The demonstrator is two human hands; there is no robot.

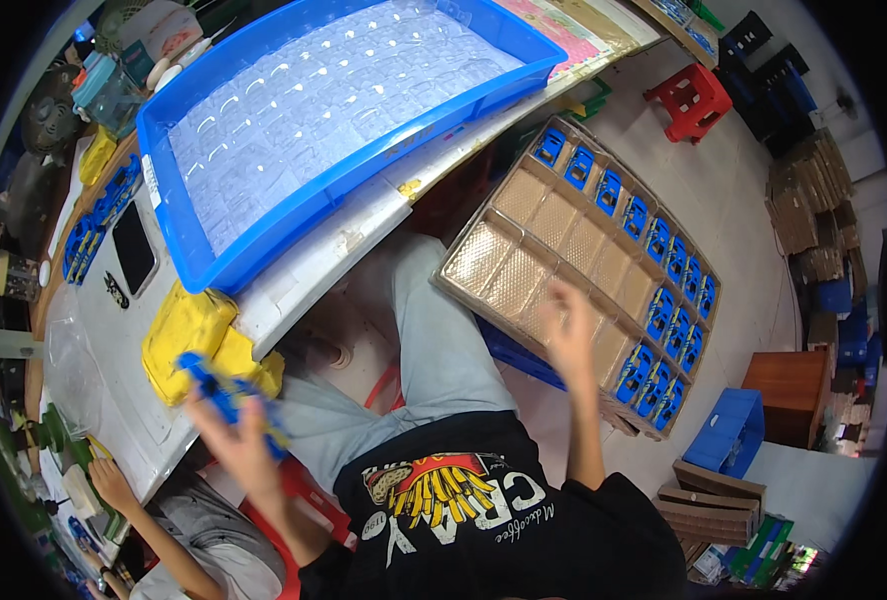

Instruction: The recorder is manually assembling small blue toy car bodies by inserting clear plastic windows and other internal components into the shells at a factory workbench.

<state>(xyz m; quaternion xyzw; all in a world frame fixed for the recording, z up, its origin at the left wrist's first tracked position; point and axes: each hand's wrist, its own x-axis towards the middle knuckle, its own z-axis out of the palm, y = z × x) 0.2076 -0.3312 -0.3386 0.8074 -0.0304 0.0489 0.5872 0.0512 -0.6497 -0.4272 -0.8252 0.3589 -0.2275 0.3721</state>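
"Holding what, that left hand (242, 440)?"

"Blue pieces (222, 390), in a grasp; blur keeps me from counting them. They're just beside the yellow cloth (189, 335)."

"And the right hand (574, 335)?"

"Fingers loosely bent, nothing visible between them. It's over the compartmented tray (479, 260); whether it touches, I can't tell."

"Which step does that suggest?"

"Loading, I'd judge, and only partly done: similar inserts (659, 240) fill the row along the outer side and the right end of the other rows. The compartments toward the left of those rows lie bare."

"So what does the next move call for?"

"Probably a piece passed across to the right hand, then turned to match its neighbours and settled inside one bare compartment."

"Farther out?"

"A big blue bin (209, 268) of translucent items (314, 110) rests on the white table (314, 252). Past the tray, a red stool (689, 105) stands on the floor (644, 150)."
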